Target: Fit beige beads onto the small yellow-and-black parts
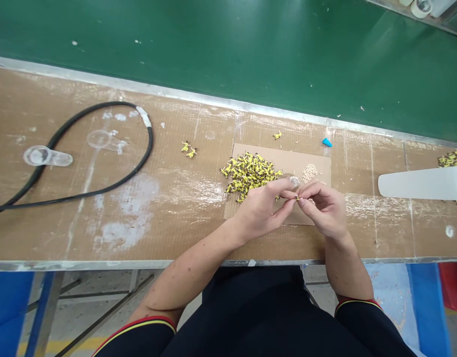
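My left hand (263, 206) pinches a tiny yellow figure (297, 198), mostly covered by the fingertips. Close against it, the thumb and forefinger of my right hand (327, 206) are pressed together at the figure; whether they also hold a small pale piece cannot be made out. Beside my left hand, a heap of small yellow figures with dark parts (250, 171) lies on a flat cardboard sheet (288, 156). Beyond my right fingers is a little pile of cream-coloured pieces (309, 172) on the same sheet.
Loose yellow figures (189, 149) and a blue cone-shaped piece (327, 142) lie on the cardboard-covered bench (183, 213). A black cable (112, 186) loops at left near clear plastic scoops (47, 156). At right a white bar (422, 183) juts in. Behind runs a green surface (228, 54).
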Action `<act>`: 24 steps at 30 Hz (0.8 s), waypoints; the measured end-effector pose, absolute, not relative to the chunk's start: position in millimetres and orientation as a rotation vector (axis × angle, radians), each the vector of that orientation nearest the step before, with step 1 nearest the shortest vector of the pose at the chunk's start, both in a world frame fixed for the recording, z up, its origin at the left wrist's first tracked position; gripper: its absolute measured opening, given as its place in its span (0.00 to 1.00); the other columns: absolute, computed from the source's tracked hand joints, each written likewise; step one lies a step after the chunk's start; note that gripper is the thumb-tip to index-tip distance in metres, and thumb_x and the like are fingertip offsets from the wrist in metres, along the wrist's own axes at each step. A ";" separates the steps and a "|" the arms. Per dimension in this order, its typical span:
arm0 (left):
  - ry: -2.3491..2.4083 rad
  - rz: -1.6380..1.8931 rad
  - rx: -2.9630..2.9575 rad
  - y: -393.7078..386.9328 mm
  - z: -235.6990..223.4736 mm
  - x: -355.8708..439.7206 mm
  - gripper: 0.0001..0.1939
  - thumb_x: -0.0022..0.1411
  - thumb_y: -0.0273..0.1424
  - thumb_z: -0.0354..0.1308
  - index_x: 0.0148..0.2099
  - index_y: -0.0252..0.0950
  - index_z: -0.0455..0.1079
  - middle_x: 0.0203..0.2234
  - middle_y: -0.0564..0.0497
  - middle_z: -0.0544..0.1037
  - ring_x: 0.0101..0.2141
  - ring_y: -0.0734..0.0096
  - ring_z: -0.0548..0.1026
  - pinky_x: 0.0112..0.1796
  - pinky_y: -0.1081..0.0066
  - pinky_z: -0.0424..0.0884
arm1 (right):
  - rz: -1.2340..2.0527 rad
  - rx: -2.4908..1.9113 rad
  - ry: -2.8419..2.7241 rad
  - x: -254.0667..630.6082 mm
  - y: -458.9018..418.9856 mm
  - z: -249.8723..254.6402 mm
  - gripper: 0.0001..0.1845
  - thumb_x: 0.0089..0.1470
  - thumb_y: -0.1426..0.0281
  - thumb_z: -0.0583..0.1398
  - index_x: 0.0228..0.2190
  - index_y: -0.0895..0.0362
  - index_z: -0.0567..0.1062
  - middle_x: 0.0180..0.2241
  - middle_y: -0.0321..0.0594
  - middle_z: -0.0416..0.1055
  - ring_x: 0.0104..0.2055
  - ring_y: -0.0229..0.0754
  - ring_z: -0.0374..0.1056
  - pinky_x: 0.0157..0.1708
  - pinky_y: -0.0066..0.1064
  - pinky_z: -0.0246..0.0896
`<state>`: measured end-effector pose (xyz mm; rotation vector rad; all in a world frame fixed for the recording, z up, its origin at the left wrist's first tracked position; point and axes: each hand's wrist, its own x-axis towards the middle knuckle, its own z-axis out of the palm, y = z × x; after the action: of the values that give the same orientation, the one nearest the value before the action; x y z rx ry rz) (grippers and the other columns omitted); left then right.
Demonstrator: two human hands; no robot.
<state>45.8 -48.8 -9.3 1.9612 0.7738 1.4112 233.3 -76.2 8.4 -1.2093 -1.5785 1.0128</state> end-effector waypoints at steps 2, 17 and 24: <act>0.773 1.446 2.076 -47.7 -10.3 44.5 0.17 0.65 0.20 0.61 0.52 0.38 0.61 0.32 0.54 0.81 0.31 0.74 0.83 0.34 0.76 0.80 | 1.042 -1.191 -1.564 233.4 -75.2 9.2 0.05 0.60 0.71 0.65 0.31 0.52 0.76 0.30 0.36 0.76 0.33 0.40 0.73 0.35 0.34 0.70; 0.984 1.281 2.205 -12.7 4.5 -1.3 0.04 0.68 0.23 0.58 0.41 0.37 0.72 0.33 0.52 0.84 0.34 0.75 0.82 0.39 0.75 0.79 | 1.078 -1.242 -1.447 246.7 -73.1 7.9 0.13 0.57 0.65 0.68 0.43 0.51 0.77 0.37 0.41 0.77 0.37 0.44 0.75 0.31 0.33 0.73; 1.771 1.063 1.817 30.6 -16.3 -86.6 0.06 0.61 0.26 0.59 0.38 0.36 0.78 0.32 0.49 0.85 0.31 0.70 0.80 0.39 0.68 0.79 | 0.783 -1.455 -1.355 263.9 -65.9 7.4 0.06 0.54 0.65 0.68 0.35 0.51 0.78 0.30 0.39 0.76 0.31 0.43 0.72 0.28 0.35 0.69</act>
<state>-86.6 30.6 -16.3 1.8173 1.7706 1.0629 263.9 -65.9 7.4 -1.4551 -1.3547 0.7833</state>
